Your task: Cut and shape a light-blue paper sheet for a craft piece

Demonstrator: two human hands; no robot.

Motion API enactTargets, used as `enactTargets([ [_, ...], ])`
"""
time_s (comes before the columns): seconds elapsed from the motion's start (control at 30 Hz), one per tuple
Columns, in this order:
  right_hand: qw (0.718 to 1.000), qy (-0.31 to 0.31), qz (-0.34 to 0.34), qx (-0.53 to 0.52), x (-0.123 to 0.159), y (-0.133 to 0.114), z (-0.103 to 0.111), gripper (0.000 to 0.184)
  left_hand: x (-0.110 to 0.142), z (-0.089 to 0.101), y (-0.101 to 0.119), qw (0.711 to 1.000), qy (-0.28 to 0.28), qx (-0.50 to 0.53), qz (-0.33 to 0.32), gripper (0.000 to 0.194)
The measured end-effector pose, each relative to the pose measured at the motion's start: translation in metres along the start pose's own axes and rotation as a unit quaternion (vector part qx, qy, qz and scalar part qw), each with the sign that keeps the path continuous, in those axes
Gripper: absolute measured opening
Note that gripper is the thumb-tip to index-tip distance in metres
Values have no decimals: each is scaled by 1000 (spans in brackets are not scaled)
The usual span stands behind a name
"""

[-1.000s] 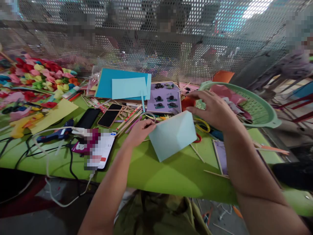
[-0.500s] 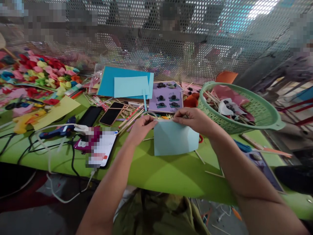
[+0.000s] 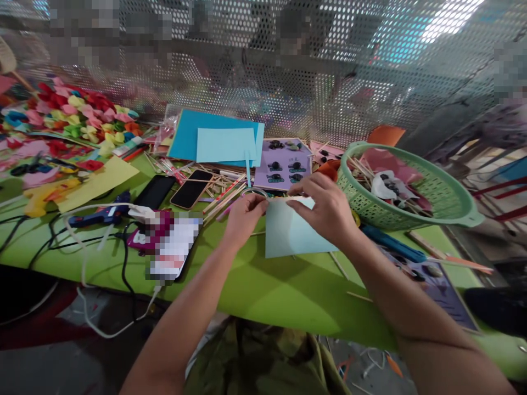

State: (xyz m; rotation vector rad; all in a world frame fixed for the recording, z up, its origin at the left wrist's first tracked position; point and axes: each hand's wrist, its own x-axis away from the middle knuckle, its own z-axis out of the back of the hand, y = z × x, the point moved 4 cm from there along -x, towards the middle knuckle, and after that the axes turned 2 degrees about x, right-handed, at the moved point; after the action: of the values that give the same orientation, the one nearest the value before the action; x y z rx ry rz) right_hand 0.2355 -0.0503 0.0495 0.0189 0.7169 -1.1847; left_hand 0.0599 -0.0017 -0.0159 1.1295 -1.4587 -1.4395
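A light blue sheet of paper (image 3: 288, 233) hangs in front of me, tilted over the green tabletop. At its upper left corner my left hand (image 3: 247, 216) is closed, pinching the edge between thumb and fingers. My right hand (image 3: 325, 206) is closed at the top edge, its thumb on the near side and its fingers curled behind, covering the paper's right part. A thin pale line runs along the top edge between the hands; what it is I cannot make out. Just behind the left fingers lies a tape roll (image 3: 254, 192), partly hidden.
Behind stand blue sheets (image 3: 185, 137) and a purple board with dark stone figures (image 3: 284, 164). A green basket (image 3: 444, 216) is at right, near a blue-handled tool (image 3: 395, 244). Left lie phones (image 3: 191, 190), a blue glue gun (image 3: 99, 216), cables, and yellow paper (image 3: 99, 184).
My right hand has shifted its grip along the top edge, turning so its back covers more of the sheet. The left hand keeps its pinch. The view has moved slightly.
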Motion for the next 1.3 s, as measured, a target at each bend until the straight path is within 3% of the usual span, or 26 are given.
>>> enactTargets([
  [0.13,997,-13,-10,-77,5,-10,-13,9,3,-5,2,1000,-17,-13,-17,20],
  [0.37,998,9,-27,-54,7,-6,-19,8,3,-9,-3,999,-39,-19,-19,22],
  [0.87,999,-3,-29,-32,7,-6,-21,11,8,-10,-2,987,-38,-124,-95,18],
  [1.03,999,-2,-26,-40,5,-3,-18,4,7,-11,-1,993,-44,-88,-71,20],
  [1.3,1000,-3,30,6,2,7,-21,8,7,-9,0,998,-36,-32,-48,19],
])
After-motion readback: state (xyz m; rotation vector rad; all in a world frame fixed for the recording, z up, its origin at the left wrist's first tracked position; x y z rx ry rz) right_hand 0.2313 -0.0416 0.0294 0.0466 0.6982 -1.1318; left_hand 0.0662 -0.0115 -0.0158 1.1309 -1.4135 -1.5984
